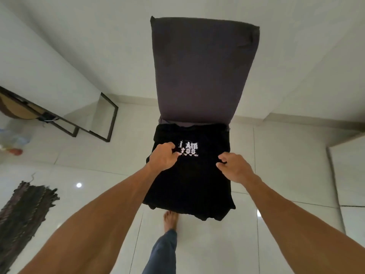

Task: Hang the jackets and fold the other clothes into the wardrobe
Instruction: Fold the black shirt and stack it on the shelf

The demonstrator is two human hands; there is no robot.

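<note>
Since the chair (203,72) is serving as a folding surface, the shirt (189,186) is lying flat on its seat, hem drooping over the front. The left hand (164,157) and right hand (235,167) are each pinching cloth beside the print (188,148), fingers curled, likely to fold it.

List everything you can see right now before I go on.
black T-shirt: one, black with white print, laid on the chair seat
chair: one, dark grey-purple, centre
metal frame: one, black, left, by the wall
woven mat: one, dark brown, floor at left
floor: white glossy tiles
foot: one, bare, below the chair
hands: two, left hand and right hand, both pinching the black T-shirt near the print
</note>
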